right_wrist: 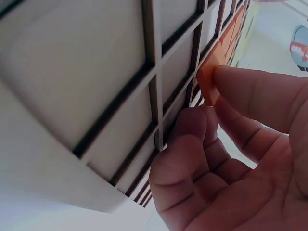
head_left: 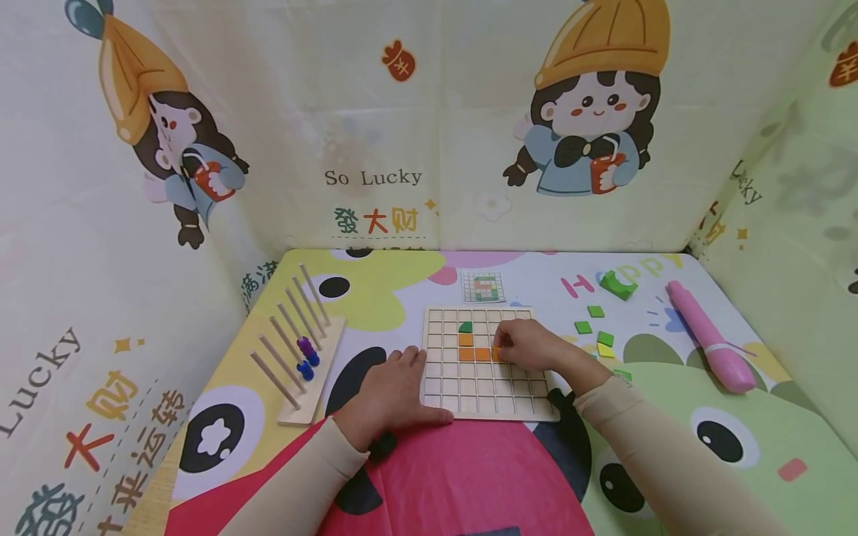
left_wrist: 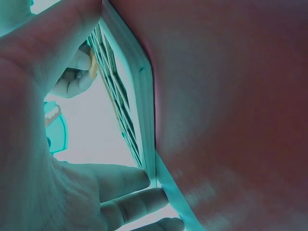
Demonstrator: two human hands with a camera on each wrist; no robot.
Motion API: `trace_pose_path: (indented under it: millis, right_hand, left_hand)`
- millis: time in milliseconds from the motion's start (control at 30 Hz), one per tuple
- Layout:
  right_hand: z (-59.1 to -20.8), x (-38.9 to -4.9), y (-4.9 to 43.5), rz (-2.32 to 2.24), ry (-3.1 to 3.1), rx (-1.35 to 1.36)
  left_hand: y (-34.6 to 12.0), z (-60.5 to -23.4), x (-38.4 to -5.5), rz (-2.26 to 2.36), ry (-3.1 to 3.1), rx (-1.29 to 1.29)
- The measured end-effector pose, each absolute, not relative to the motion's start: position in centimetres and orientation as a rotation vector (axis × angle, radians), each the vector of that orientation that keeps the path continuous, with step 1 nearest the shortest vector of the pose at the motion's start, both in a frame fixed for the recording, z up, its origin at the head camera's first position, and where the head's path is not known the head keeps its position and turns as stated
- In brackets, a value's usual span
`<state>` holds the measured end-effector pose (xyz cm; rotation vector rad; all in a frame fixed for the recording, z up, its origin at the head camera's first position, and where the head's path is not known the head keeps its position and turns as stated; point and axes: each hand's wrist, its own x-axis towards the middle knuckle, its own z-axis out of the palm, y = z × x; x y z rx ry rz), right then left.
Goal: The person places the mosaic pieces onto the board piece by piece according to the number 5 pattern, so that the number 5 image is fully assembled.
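A wooden grid board [head_left: 456,406] lies flat on the patterned tablecloth. My left hand [head_left: 392,394] rests against its left side, fingers extended along that edge and thumb by the near edge. With thumb and finger, my right hand [head_left: 532,345] pinches an orange square tile [right_wrist: 210,72], which tilts at a cell of the grid. To its left, a row of orange tiles [head_left: 474,355] sits in the cells, with one more orange tile [head_left: 465,339] above. Over that is a green tile [head_left: 465,327] with a rounded corner. A small printed pattern card [head_left: 483,287] lies beyond the board.
On the left stands a wooden peg rack [head_left: 310,409] with blue and purple pieces on its pegs. Several loose green tiles [head_left: 583,327] and a yellow tile [head_left: 605,350] lie right of the board. Farther right are a green curved piece [head_left: 618,286] and a long pink object [head_left: 710,339].
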<state>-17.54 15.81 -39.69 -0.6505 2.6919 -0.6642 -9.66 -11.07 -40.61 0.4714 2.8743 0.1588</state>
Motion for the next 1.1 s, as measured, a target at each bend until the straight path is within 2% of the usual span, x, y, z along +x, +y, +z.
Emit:
trace_pose_path:
  millis: [167,400,733,1100]
  right_hand:
    - [-39.8,-17.7,15.3,-0.570,2.728,-0.650]
    - [-39.4,-17.5,16.7,-0.661,2.747,-0.608]
    - [-39.1,-18.4,23.2,-0.716,2.854,-0.482]
    - [-39.9,-21.2,30.3,-0.527,2.944,-0.152]
  left_hand:
    - [-11.1,-40.6,-9.7,0.152,2.874,0.476]
    - [-11.1,-40.5,-9.7,0.159,2.871,0.463]
    - [-11.4,-40.6,-9.8,0.161,2.885,0.468]
    - [-11.1,-40.5,-9.7,0.136,2.860,0.468]
